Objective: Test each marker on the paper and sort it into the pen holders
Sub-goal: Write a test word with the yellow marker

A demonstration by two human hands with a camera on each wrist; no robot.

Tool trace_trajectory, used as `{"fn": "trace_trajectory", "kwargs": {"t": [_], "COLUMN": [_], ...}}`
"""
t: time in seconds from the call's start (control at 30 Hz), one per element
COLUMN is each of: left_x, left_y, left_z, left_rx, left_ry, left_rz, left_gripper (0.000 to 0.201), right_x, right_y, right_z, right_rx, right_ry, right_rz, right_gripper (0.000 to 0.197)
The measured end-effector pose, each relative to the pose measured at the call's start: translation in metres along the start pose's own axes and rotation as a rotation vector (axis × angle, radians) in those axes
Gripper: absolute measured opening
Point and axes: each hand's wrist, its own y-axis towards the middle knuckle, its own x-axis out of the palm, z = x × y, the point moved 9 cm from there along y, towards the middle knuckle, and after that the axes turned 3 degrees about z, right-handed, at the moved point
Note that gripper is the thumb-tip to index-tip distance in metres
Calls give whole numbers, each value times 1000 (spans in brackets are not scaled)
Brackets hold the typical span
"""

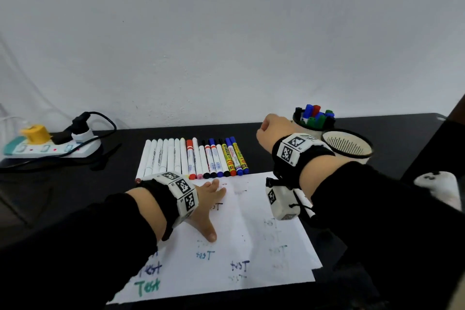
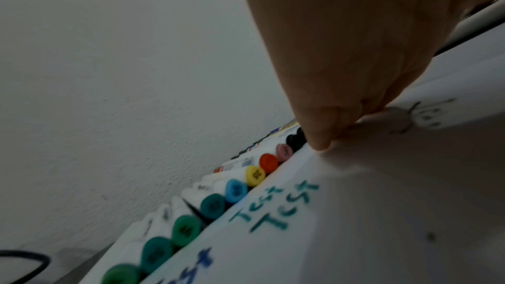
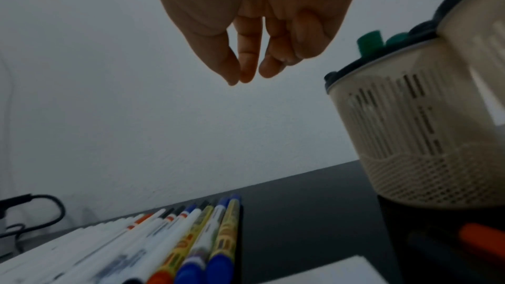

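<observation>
A row of markers point(image 1: 193, 158) lies side by side on the black table, just beyond a white paper point(image 1: 251, 234) covered with "test" scribbles. My left hand point(image 1: 208, 199) presses flat on the paper's upper left with straight fingers; the left wrist view shows a fingertip point(image 2: 318, 141) on the sheet beside the marker caps point(image 2: 235, 189). My right hand point(image 1: 269, 128) hovers in the air left of the white holder point(image 1: 313, 121) that is filled with markers. In the right wrist view its fingers point(image 3: 248, 62) hang loosely curled and hold nothing. A second, empty holder point(image 1: 347, 145) stands right of it.
A power strip point(image 1: 50, 146) with plugs and cables sits at the back left. A white marker point(image 1: 304, 202) lies at the paper's right edge, partly hidden by the wrist camera. A white object point(image 1: 437, 189) sits at the far right. A white wall backs the table.
</observation>
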Motion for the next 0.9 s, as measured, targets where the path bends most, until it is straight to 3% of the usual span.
{"fn": "trace_trajectory", "kwargs": {"t": [0.43, 0.7, 0.9], "left_x": [10, 10, 10], "left_y": [-2, 0, 2], "left_z": [-9, -8, -9], "left_rx": [47, 58, 60], "left_ry": [-36, -29, -35], "left_rz": [18, 19, 31], "left_gripper": [111, 111, 112], "right_x": [86, 112, 110], "right_y": [12, 26, 22], "right_z": [-13, -5, -5], "right_rx": [78, 89, 110], "right_ry": [-123, -336, -391], "right_rz": [-254, -382, -390], "right_gripper": [30, 19, 24]}}
